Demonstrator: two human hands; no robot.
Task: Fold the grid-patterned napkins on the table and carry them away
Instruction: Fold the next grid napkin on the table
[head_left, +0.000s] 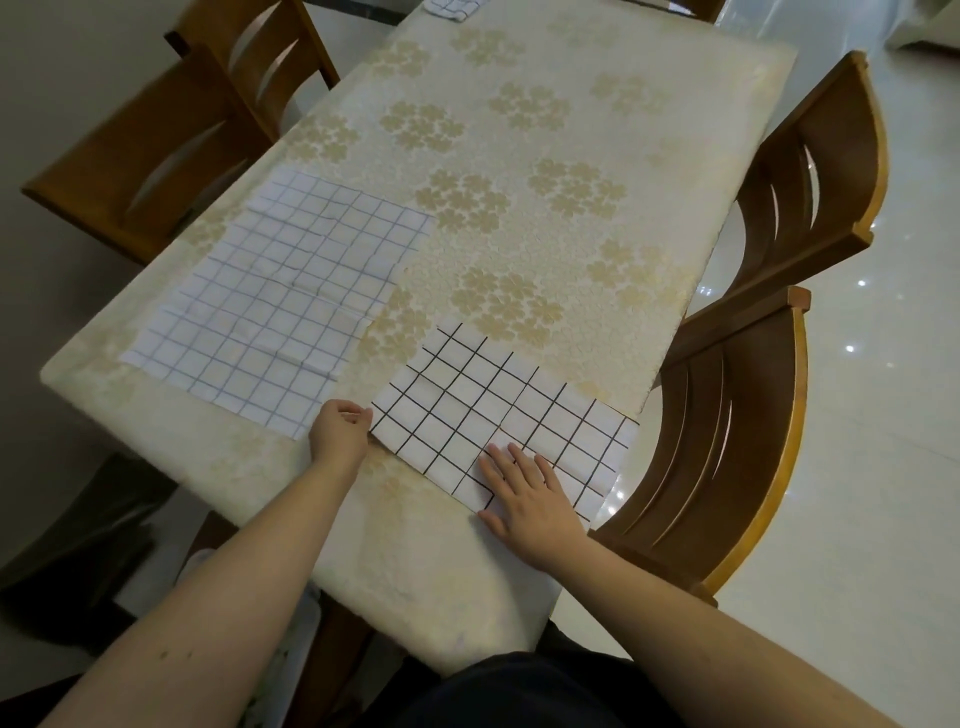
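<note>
We look down on a worktop (597, 291) covered with a cream cloth printed with gold flower clusters. Two grid-patterned napkins lie on its near half. The bold-grid napkin (498, 415), white with heavy black lines, sits at the near right edge, and its right end reaches just past the worktop's edge. Our right hand (530, 499) lies flat on its near part, fingers straight and spread, palm pressing the fabric down. Our left hand (337, 431) is at the napkin's left corner, where the thumb and fingers curl together and pinch the edge of the cloth. The fine-grid napkin (280, 301), larger and drawn with thin lines, lies spread out flat on the left side of the worktop, creased in places, close beside the left hand but apart from the bold-grid napkin. At the far end of the worktop a third gridded cloth (451, 7) shows only as a small crumpled bit cut off by the top of the view. Wooden chairs stand around the worktop: two on the left (171, 135) and two on the right (727, 457), over a glossy pale floor (883, 467).
</note>
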